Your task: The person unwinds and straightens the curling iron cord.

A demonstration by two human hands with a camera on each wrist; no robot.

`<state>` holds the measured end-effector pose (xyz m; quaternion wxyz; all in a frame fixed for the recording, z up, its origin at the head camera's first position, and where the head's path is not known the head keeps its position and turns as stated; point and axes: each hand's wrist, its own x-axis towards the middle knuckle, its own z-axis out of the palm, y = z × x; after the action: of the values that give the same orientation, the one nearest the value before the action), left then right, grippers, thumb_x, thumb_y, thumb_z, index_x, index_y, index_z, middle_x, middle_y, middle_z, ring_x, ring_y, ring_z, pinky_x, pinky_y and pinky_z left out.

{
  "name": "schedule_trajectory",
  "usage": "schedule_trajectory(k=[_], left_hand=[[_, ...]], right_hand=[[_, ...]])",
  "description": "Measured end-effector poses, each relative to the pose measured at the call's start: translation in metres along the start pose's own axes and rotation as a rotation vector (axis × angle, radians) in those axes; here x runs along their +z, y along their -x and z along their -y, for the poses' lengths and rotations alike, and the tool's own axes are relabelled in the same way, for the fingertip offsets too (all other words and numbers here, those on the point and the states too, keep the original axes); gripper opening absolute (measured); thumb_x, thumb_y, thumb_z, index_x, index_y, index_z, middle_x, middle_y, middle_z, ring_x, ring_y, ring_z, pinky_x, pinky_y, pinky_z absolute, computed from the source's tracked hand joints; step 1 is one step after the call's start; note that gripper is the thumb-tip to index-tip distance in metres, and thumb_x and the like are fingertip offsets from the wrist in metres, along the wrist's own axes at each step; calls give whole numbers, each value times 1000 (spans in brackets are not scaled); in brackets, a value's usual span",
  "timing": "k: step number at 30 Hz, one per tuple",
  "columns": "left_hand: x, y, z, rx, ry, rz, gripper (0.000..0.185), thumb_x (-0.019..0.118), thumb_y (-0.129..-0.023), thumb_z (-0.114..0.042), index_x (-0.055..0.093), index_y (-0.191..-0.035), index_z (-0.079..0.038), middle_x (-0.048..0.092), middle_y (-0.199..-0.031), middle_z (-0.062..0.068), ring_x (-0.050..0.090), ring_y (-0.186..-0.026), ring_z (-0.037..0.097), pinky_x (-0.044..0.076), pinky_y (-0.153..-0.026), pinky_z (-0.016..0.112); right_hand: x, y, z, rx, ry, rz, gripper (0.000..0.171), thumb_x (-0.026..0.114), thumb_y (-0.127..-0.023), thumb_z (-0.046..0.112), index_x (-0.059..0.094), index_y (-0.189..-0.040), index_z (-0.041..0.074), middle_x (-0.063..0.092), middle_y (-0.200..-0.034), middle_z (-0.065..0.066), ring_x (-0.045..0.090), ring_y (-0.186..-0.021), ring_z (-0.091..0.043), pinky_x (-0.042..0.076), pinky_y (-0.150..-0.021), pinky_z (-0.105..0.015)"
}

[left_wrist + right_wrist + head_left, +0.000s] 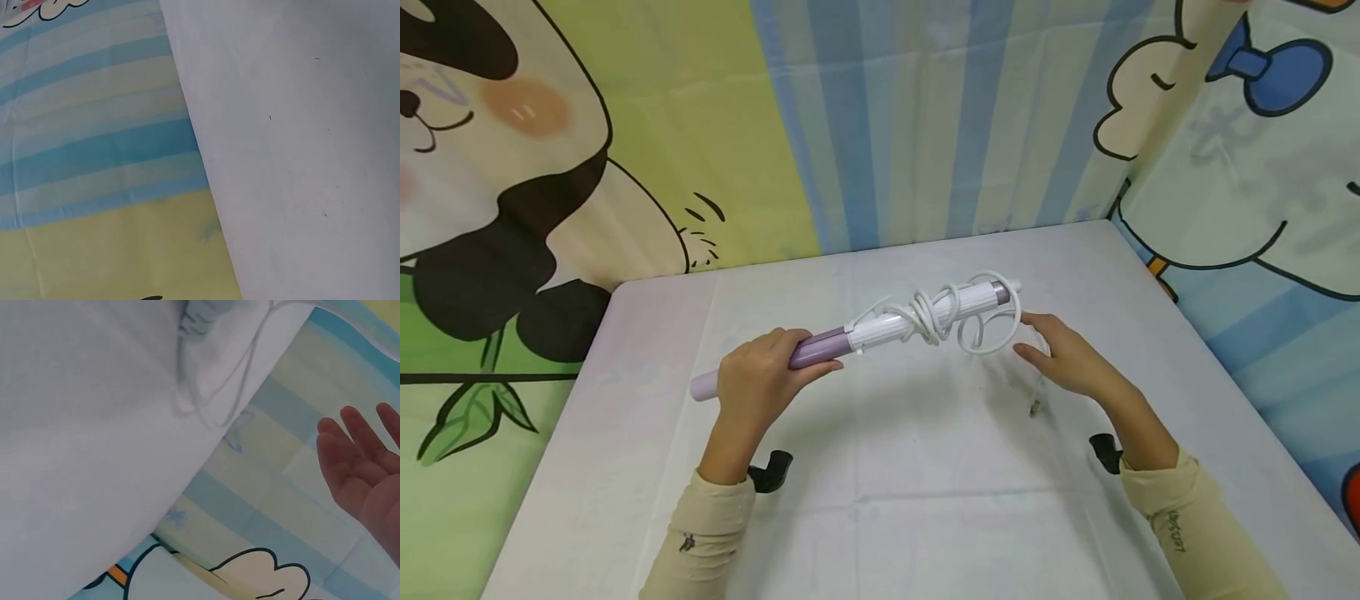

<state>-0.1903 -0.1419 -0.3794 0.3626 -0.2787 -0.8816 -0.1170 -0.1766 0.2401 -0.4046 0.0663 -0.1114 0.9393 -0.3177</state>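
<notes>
My left hand (pixel 758 379) grips a curling iron (pixel 887 327) by its purple barrel, with the tip poking out to the left of the fist. The iron slants up to the right over the table. A white cord (pixel 931 321) is wound in several turns round the white ribbed handle. Loose loops hang off the handle's right end, and a plug (pixel 1035 408) dangles below them. My right hand (pixel 1067 354) is beside those loops, fingertips right at the cord. In the right wrist view its fingers are loosely bent, apart from the cord (pixel 228 406). The left wrist view does not show the left hand.
A white-covered table (pixel 865 533) lies beneath the hands. Behind it hangs a cartoon-printed curtain (pixel 910 125), which continues along the right side. Black wrist mounts (pixel 770 472) sit by both cuffs.
</notes>
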Motion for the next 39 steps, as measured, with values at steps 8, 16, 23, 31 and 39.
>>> schedule_trajectory(k=[8, 16, 23, 31, 39], left_hand=[[4, -3, 3, 10, -5, 11, 52, 79, -58, -51, 65, -83, -7, 67, -68, 7, 57, -48, 19, 45, -43, 31], [9, -7, 5, 21, -12, 2, 51, 79, -57, -51, 65, -82, -8, 67, -68, 6, 58, -48, 19, 45, -44, 31], [15, -11, 5, 4, 15, -12, 51, 79, -58, -52, 66, -82, -9, 67, -68, 5, 58, -50, 18, 45, -45, 30], [16, -5, 16, -50, 71, -30, 53, 72, -65, -57, 67, -83, -8, 67, -71, 7, 59, -53, 19, 45, -47, 31], [19, -4, 28, -144, 70, -116, 70, 43, -76, -71, 67, -82, -6, 68, -72, 8, 61, -55, 22, 44, -46, 35]], right_hand=[[-12, 12, 37, -84, -205, -100, 36, 39, -97, 17, 41, -132, 6, 43, -136, -17, 39, -124, -36, 34, -94, -60], [-13, 18, 58, -86, -410, -338, 34, 38, -99, 25, 57, -109, -2, 63, -94, 12, 55, -91, -5, 43, -79, -17], [-8, 14, 64, 2, -500, -443, 28, 52, -93, 23, 55, -105, -2, 62, -80, 18, 57, -84, -7, 45, -75, -13], [-5, 6, 52, 53, -452, -636, 31, 46, -96, 24, 55, -113, 0, 61, -71, 19, 56, -83, -2, 44, -76, -11], [1, 5, 38, 120, -336, -668, 29, 44, -96, 25, 58, -111, 4, 54, -65, 14, 52, -70, -1, 37, -64, -19]])
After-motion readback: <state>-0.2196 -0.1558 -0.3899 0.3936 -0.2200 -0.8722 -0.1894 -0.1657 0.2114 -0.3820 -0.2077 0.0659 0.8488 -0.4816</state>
